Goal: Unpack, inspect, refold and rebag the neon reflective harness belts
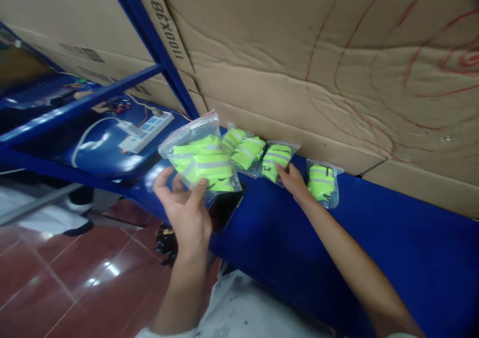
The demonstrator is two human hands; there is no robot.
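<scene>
My left hand holds up a clear zip bag packed with neon yellow-green reflective bands, thumb and fingers pinching its lower edge. Behind it, more such bags lean against the cardboard: a double one, a middle one and a far right one. My right hand rests on the blue table with its fingers on the lower edge of the middle bag. A dark flat object lies on the table under the held bag.
The blue table runs along a wall of large cardboard sheets. At the left, a white power strip with cables lies on a second blue surface behind a blue metal frame. Red floor tiles show below.
</scene>
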